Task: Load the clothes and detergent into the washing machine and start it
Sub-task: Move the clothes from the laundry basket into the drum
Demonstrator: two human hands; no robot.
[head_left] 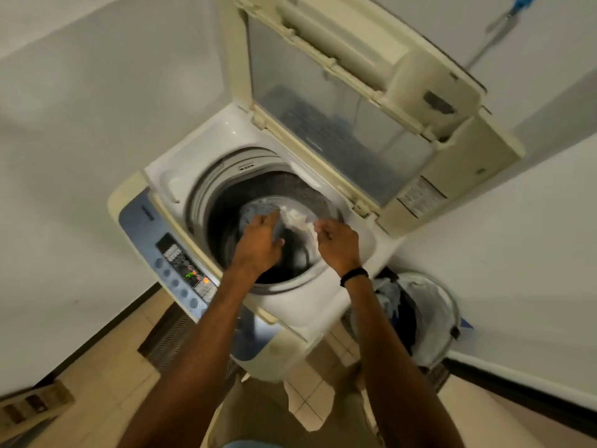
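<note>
Left hand (260,240): held over the drum mouth with the fingers closed on a blue-grey garment (258,210). The blur leaves the exact hold uncertain.
Right hand (337,242): fingers curled, and an edge of a white garment (295,218) is pinched at the fingertips. A dark wristband (354,275) is worn on this arm.
Clock frame: read in the head view, with 12 at the top.
Position of the garments: both are bunched between the two hands, above the drum (226,221) and toward its 2 o'clock rim. They are not yet down on the drum floor.
Key relation: the blue-grey garment lies at 12 o'clock from the left hand, and the white garment at 10 o'clock from the right hand. The drop path is straight down into the dark opening at 7 o'clock from the bundle.
Long axis: the bundle is stretched roughly from 9 to 3 o'clock, hand to hand.
Washing machine (226,130): the lid (323,108) is raised at 1 o'clock of the drum. The control panel (187,270) is lit at 8 o'clock.
Laundry basket (436,305): stands at 4 o'clock of the machine, with more clothes (387,295) seen inside. The right hand is judged the nearer for the next fetch.
Detergent: not seen.
Stage: loading is judged to be under way. The detergent and the start are still to be done.
</note>
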